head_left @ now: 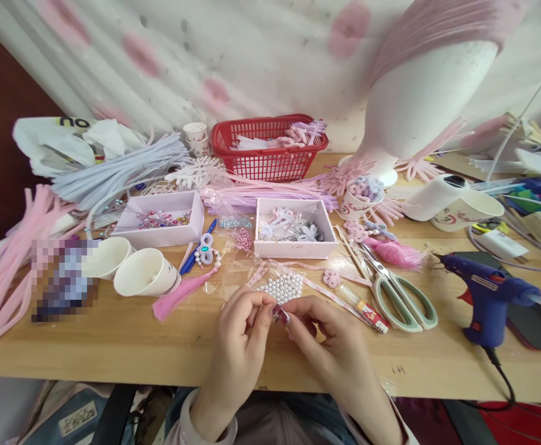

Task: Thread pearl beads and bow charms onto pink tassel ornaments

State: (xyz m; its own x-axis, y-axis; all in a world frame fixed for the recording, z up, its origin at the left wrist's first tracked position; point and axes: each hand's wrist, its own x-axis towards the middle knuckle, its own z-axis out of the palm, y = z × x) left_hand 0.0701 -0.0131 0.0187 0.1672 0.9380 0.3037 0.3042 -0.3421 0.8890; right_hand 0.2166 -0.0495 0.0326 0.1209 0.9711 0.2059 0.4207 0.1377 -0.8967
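Left hand [242, 337] and right hand [328, 330] held fingertip to fingertip above wooden table [149, 346]; anything pinched between them too small to be told; white beads [282, 287] spread just beyond; scissors [384, 272], blue glue gun [488, 300] placed rightward; pink tassel [180, 298] laid leftward; red basket [270, 165] set at back
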